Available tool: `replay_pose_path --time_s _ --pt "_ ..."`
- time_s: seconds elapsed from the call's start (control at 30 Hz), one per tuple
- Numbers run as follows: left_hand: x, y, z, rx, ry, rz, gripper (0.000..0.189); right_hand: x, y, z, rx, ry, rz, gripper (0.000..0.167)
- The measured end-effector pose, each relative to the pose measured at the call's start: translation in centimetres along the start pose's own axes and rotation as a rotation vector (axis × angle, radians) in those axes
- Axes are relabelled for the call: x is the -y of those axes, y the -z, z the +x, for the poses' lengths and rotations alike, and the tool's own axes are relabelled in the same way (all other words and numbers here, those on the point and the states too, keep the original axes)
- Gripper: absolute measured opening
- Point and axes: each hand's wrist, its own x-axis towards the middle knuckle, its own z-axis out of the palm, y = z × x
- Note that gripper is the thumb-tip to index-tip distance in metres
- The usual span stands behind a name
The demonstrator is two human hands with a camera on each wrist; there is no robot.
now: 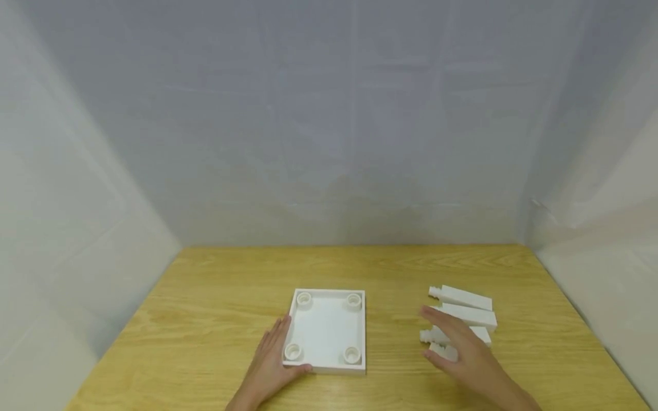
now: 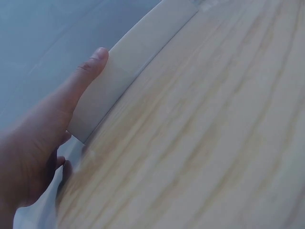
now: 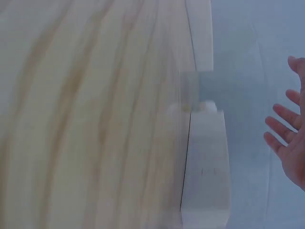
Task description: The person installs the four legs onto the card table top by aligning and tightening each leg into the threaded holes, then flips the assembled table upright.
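Observation:
A white rectangular tabletop piece (image 1: 326,328) lies on the table with its raised rim and round sockets facing up, one socket in each corner. My left hand (image 1: 269,365) rests at its near left corner, fingers straight along the left side and thumb (image 2: 90,67) lying against the front wall. To the right lie several white legs (image 1: 466,298) with screw-like ends pointing left. Over the nearer ones hovers my right hand (image 1: 470,354), thumb and fingers apart, partly hiding them. In the right wrist view that hand (image 3: 293,138) holds nothing, and a leg (image 3: 206,167) lies beside it.
The wooden table (image 1: 216,308) has its far edge against a grey-white sheet (image 1: 329,125). Similar sheets hang at the left (image 1: 67,188) and right (image 1: 606,188). Bare wood shows between the tabletop piece and the legs.

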Motion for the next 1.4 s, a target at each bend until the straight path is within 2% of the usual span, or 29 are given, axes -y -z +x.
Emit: replay_pose_path --time_s 0.23,0.33,0.53,0.77,1.07,1.17,1.33,1.4 --pt "0.2 0.0 0.2 0.013 0.009 0.001 0.110 -2.6 2.3 -1.7 -0.082 0.026 -0.054 0.058" --pt "0.2 0.0 0.3 0.010 0.004 -0.001 0.110 -3.3 2.7 -2.7 -0.057 -0.046 -0.081 0.052" --pt "0.3 0.0 0.4 0.000 -0.006 0.003 0.109 -4.0 2.6 -4.3 -0.068 -0.083 -0.094 0.041" --pt "0.1 -0.1 0.6 -0.008 -0.011 -0.008 0.109 -4.2 2.7 -5.9 0.029 -0.194 -0.045 0.036" --pt "0.2 -0.1 0.6 -0.009 -0.006 -0.011 0.110 -4.4 2.2 -6.7 0.050 -0.243 0.033 0.042" --pt "0.2 -0.2 0.5 -0.013 -0.009 -0.020 0.109 -4.3 2.1 -6.9 0.067 -0.309 0.021 0.044" --pt "0.3 -0.3 0.1 -0.028 -0.030 -0.024 0.108 -4.0 2.1 -7.1 0.173 -0.470 0.004 0.045" --pt "0.3 -0.4 0.0 -0.035 -0.038 -0.017 0.108 -4.0 2.0 -7.2 0.198 -0.495 0.007 0.045"
